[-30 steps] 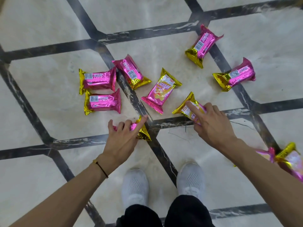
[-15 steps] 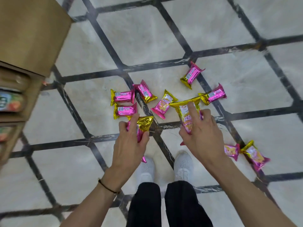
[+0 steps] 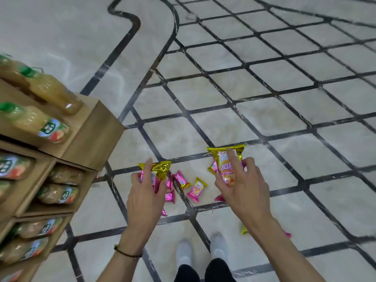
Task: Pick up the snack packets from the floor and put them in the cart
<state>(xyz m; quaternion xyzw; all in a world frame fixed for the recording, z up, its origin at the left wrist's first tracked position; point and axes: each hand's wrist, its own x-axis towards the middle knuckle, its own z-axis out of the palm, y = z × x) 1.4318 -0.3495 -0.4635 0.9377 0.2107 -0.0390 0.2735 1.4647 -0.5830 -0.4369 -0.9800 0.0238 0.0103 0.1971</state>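
Gripped a pink-and-gold foil snack packet [image 3: 158, 171] in the curled left hand [image 3: 145, 193], gold end up, pinched a second pink-and-gold packet [image 3: 224, 159] in the right hand [image 3: 243, 190], loose packets [image 3: 197, 189] on the tiled floor [image 3: 284, 110] below.

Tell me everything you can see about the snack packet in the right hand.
The packet is shiny foil, with a gold crimped end on top and a pink body carrying a white label and a yellow-orange picture with lettering. The top seal looks intact. It is upright, gold end up, and clear of the floor. The right hand grips it, with fingers curled round both sides and the index finger laid up its front. The hand hides its lower part.
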